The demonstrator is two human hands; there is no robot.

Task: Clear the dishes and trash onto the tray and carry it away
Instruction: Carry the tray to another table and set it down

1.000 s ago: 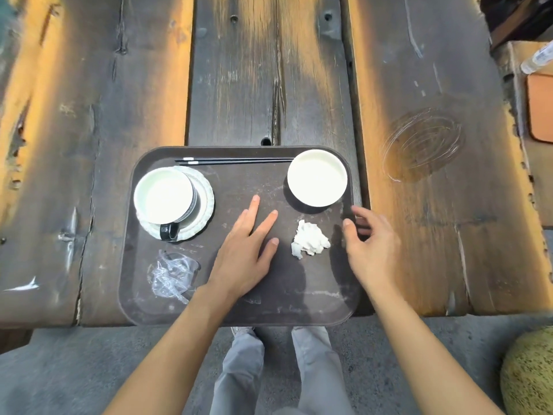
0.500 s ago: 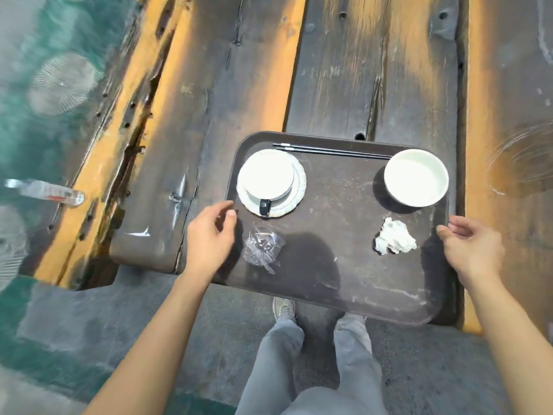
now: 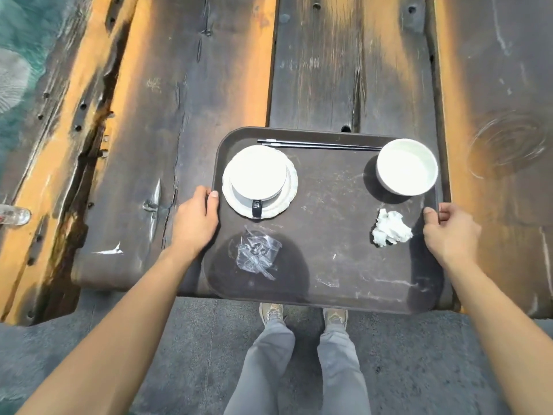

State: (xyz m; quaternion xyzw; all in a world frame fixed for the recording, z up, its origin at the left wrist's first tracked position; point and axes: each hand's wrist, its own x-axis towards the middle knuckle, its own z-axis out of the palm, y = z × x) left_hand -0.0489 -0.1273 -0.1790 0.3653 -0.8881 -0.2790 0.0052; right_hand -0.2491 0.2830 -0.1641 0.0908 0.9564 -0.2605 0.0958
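No readable writing. Left hand (image 3: pixel 196 223) gripped tray (image 3: pixel 329 235) left rim; on tray: cup (image 3: pixel 258 175) on saucer (image 3: pixel 287 199), plastic wrap (image 3: pixel 257 256), chopsticks (image 3: pixel 320 144), napkin (image 3: pixel 390 229), bowl (image 3: pixel 407 166). Right hand (image 3: pixel 452 232) gripped right rim. Tray overhung tabletop (image 3: pixel 194 100) edge.

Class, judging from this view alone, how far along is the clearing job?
Done: cup on its saucer, bowl, chopsticks, napkin and wrapper lie on the tray. In hand: left hand and right hand grip its sides. Left: carrying it away.
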